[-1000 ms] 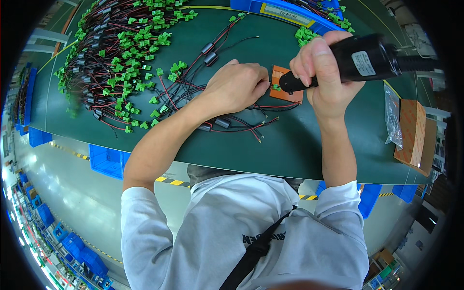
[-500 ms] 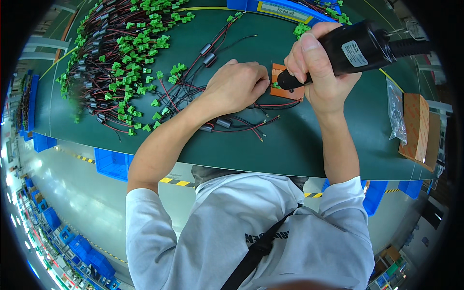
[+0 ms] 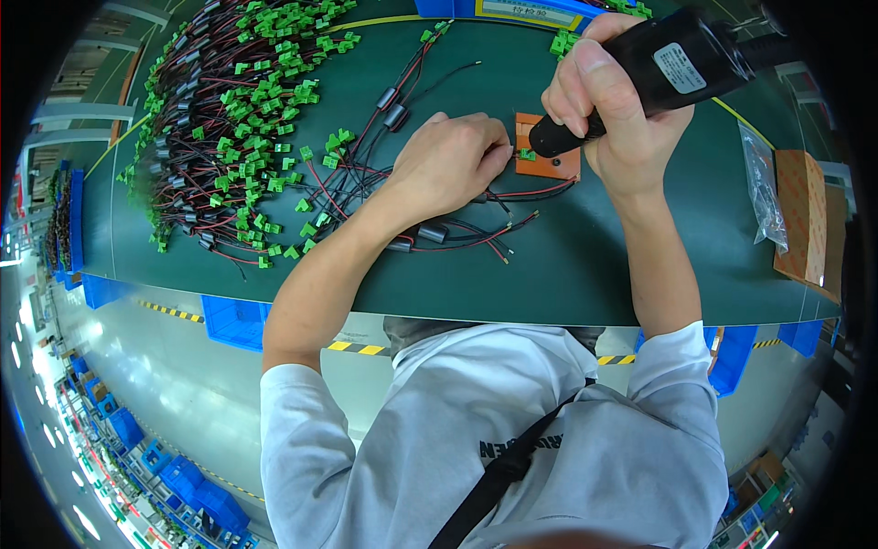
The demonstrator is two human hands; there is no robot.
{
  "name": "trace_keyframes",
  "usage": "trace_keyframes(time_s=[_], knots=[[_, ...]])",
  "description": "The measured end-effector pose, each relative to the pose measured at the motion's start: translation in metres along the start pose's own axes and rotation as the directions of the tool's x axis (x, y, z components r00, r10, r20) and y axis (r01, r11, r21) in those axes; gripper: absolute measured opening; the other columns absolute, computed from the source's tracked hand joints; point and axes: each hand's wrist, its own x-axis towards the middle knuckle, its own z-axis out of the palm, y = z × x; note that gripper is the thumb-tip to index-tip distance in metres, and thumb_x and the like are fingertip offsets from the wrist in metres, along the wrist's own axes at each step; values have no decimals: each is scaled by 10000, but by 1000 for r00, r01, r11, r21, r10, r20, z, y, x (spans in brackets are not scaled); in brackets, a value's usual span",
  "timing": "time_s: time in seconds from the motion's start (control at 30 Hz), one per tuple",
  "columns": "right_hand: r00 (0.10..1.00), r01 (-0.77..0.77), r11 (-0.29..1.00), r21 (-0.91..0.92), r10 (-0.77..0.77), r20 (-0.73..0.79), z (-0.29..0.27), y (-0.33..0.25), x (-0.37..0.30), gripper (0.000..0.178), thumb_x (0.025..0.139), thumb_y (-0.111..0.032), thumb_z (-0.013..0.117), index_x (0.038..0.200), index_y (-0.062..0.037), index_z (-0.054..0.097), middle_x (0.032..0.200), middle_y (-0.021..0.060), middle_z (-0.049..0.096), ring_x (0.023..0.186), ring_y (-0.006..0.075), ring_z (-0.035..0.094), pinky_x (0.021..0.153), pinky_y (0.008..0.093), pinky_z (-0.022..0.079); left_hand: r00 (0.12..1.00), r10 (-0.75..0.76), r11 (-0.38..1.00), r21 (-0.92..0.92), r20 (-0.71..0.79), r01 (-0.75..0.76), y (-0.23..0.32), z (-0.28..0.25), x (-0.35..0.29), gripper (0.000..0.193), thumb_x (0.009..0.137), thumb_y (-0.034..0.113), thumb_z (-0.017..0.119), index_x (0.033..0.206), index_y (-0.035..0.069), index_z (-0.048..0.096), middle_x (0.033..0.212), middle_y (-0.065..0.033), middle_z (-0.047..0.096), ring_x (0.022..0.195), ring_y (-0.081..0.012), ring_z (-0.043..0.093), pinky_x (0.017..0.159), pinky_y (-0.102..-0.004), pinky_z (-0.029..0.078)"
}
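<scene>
My right hand (image 3: 622, 101) is wrapped round a black electric screwdriver (image 3: 672, 69) with a white label, tilted with its nose down to the left. The nose hangs over an orange fixture block (image 3: 554, 168), hiding part of it. A small green connector (image 3: 528, 155) sits on the block beside the nose. My left hand (image 3: 450, 165) is closed just left of the block, its fingertips largely hidden, over red and black wires (image 3: 540, 189) that come out from under it. Black cylindrical ferrite cores (image 3: 432, 234) on the wires lie below that hand.
A large heap of wire harnesses (image 3: 219, 119) with green connectors covers the left of the green table (image 3: 549, 284). Some loose harnesses (image 3: 389, 105) lie between. A blue bin (image 3: 512, 11) stands at the far edge. On the right are a clear plastic bag (image 3: 764, 188) and a cardboard box (image 3: 803, 220).
The screwdriver's nose has lifted slightly up and right, so more of the green connector shows. My left hand keeps its place beside the block. The whole view has shifted a little.
</scene>
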Motion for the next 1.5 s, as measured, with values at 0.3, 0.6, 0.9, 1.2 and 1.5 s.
trace_keyframes(time_s=[0.3,0.6,0.9,1.2,1.5], knots=[[1000,13,1000,14,-13,10,-4,2,-2,100,1013,-77,619,1041,5,569,693,67,534,528,116,476,529,310,420,1000,-1,1000,-4,-2,1,0,0,-1,203,987,215,654,992,24,722,911,-136,697,823,-356,662,828,-434,468],[999,33,996,-78,-34,-8,9,5,2,96,1002,-37,679,969,-14,592,638,40,532,487,107,465,493,304,402,1000,3,1000,11,-12,-3,2,1,0,221,985,227,657,977,15,716,919,-145,701,810,-364,661,812,-440,472],[979,-137,981,-135,113,-171,22,-11,-2,158,939,7,736,962,-20,583,676,10,586,499,89,539,457,256,423,999,-31,999,16,22,31,5,-2,1,198,991,207,622,990,42,732,934,-138,699,852,-360,667,827,-455,465],[968,-71,990,122,98,-232,12,-26,1,190,1002,-56,663,1132,-31,527,733,65,561,522,138,533,525,309,470,974,184,977,80,133,-196,-8,-62,-9,229,949,152,724,1116,-3,710,1000,-130,701,939,-315,660,838,-374,523],[962,47,997,-57,-61,-265,-23,-34,28,237,1027,-178,676,1143,-37,525,727,43,530,551,121,519,551,281,464,985,38,951,309,-169,16,-9,-79,-11,163,820,41,750,981,34,726,863,-111,697,851,-308,679,744,-421,536]])
